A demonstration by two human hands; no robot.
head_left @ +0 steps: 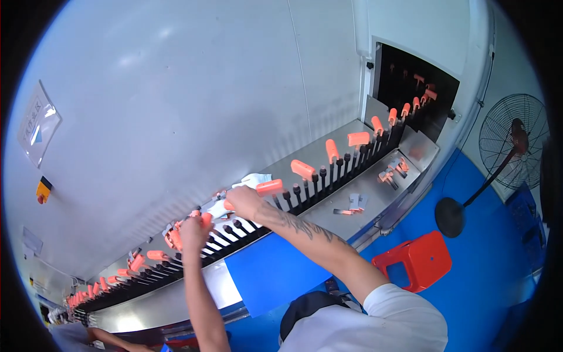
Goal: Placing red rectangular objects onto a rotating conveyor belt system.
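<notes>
The right hand (pixel 241 201) is closed on an orange plastic piece (pixel 269 187) at the row of black pins (pixel 319 179), near the middle of the line. The left hand (pixel 193 230) is closed round a second orange piece (pixel 206 219), just left of the first, also at the pins. Both pieces look small, light and rigid, with a smooth moulded skin that could slip; a pinch across the flat sides, clear of the pin socket, appears the safest hold.

The pins stand close together in a long rack running from near left to far right, many capped with like pieces, so sideways room is tight and neighbouring caps could be knocked. Room is open upward and toward the person. The steel tabletop (pixel 375 190) beside the rack carries loose parts (pixel 353 204). At far right the rack enters a dark opening (pixel 419 94); a white wall (pixel 193 100) closes the far side.
</notes>
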